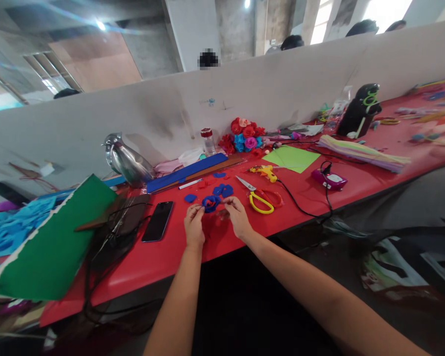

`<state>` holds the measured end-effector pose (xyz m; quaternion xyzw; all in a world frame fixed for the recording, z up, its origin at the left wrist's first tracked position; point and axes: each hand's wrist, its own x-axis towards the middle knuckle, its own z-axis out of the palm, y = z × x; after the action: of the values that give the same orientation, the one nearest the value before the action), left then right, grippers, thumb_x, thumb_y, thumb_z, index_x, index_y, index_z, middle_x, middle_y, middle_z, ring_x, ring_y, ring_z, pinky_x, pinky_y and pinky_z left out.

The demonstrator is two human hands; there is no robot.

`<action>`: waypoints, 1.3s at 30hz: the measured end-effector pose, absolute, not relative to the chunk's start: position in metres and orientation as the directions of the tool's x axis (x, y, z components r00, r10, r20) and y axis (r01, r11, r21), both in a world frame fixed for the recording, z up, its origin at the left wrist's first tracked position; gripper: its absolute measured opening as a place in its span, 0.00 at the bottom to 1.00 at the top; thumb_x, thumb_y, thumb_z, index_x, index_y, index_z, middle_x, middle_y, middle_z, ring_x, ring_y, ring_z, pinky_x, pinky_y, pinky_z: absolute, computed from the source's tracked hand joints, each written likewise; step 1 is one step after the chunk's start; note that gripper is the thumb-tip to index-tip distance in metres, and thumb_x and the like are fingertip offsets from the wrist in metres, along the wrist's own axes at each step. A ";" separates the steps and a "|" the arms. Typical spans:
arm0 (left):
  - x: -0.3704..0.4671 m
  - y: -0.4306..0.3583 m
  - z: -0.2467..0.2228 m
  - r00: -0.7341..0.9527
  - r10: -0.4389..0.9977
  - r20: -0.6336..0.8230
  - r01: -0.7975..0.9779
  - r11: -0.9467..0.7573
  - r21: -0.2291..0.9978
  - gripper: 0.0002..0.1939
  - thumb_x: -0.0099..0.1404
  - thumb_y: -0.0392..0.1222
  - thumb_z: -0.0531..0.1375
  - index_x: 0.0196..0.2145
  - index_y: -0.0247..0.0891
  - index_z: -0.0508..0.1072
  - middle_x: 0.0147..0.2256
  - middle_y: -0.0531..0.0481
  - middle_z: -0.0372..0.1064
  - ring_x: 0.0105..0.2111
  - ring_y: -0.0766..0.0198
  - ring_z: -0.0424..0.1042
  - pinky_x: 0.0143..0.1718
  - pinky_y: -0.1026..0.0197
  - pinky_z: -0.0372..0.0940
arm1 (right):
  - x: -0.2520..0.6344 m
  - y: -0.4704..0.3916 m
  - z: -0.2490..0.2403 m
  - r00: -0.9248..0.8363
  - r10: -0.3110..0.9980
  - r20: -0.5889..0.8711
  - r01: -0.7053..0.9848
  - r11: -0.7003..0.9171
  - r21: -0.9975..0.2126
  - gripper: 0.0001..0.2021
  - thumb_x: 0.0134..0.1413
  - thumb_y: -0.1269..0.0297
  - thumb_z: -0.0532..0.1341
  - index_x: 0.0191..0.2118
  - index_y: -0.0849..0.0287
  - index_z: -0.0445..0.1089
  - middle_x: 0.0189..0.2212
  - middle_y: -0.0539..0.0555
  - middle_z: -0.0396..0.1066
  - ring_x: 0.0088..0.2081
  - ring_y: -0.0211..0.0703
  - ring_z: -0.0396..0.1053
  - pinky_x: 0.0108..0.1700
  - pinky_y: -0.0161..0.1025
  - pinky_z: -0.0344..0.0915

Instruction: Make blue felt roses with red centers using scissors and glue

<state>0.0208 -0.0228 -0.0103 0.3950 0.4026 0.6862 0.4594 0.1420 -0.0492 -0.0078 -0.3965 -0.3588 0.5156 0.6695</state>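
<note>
Between my two hands, just above the red tabletop, is a blue craft flower with a bit of red at its centre. My left hand pinches its left side. The fingers of my right hand are closed on its right edge. Loose blue petals lie just beyond the flower, with small red scraps near them. Scissors with yellow and red handles rest to the right of my right hand. A phone lies to the left of my left hand.
A yellow glue gun trails a cord toward a purple power socket. Behind stand a metal jug, a lidded jar and a bunch of craft flowers. Green sheet leans left; a black flask stands right.
</note>
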 end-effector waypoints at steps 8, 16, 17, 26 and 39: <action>0.014 -0.018 -0.011 -0.064 0.998 0.001 -0.481 -0.032 0.876 0.03 0.49 0.35 0.65 0.25 0.37 0.75 0.28 0.50 0.73 0.32 0.63 0.71 0.38 0.62 0.64 | 0.138 -0.046 -0.013 0.074 0.988 0.135 -0.376 0.153 -0.914 0.12 0.45 0.63 0.60 0.38 0.55 0.64 0.40 0.52 0.71 0.24 0.35 0.70 0.24 0.34 0.66; 0.019 -0.022 -0.006 0.042 0.999 -0.021 -0.490 0.039 0.871 0.03 0.49 0.33 0.65 0.24 0.36 0.75 0.27 0.50 0.73 0.31 0.64 0.71 0.37 0.63 0.64 | 0.140 -0.046 -0.013 0.049 0.985 0.166 -0.397 0.172 -0.902 0.12 0.44 0.60 0.64 0.36 0.56 0.67 0.33 0.49 0.72 0.23 0.34 0.68 0.24 0.33 0.63; 0.020 -0.024 -0.005 0.048 0.999 -0.016 -0.488 0.037 0.872 0.03 0.49 0.33 0.65 0.25 0.36 0.75 0.28 0.50 0.73 0.31 0.64 0.71 0.38 0.63 0.64 | 0.140 -0.046 -0.013 0.057 0.986 0.160 -0.401 0.169 -0.901 0.12 0.44 0.60 0.65 0.35 0.56 0.67 0.32 0.49 0.72 0.23 0.34 0.68 0.24 0.33 0.63; 0.023 -0.029 -0.001 0.049 0.998 0.044 -0.455 -0.016 0.890 0.02 0.50 0.35 0.66 0.24 0.37 0.75 0.28 0.50 0.72 0.36 0.61 0.72 0.41 0.62 0.64 | 0.142 -0.044 -0.015 0.090 0.989 0.119 -0.411 0.146 -0.900 0.11 0.40 0.59 0.67 0.31 0.57 0.70 0.25 0.48 0.71 0.22 0.34 0.64 0.24 0.33 0.61; 0.025 -0.030 -0.006 0.039 0.997 0.065 -0.432 -0.042 0.901 0.02 0.52 0.36 0.66 0.26 0.37 0.77 0.30 0.52 0.70 0.34 0.66 0.69 0.40 0.65 0.63 | 0.145 -0.041 -0.020 0.126 0.991 0.047 -0.511 0.106 -0.853 0.13 0.37 0.58 0.69 0.30 0.57 0.72 0.25 0.47 0.71 0.27 0.35 0.66 0.33 0.35 0.65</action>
<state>0.0248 -0.0299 -0.0055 0.4037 0.3501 0.5982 0.5972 0.1449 -0.0409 -0.0196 -0.3539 -0.3392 0.5674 0.6616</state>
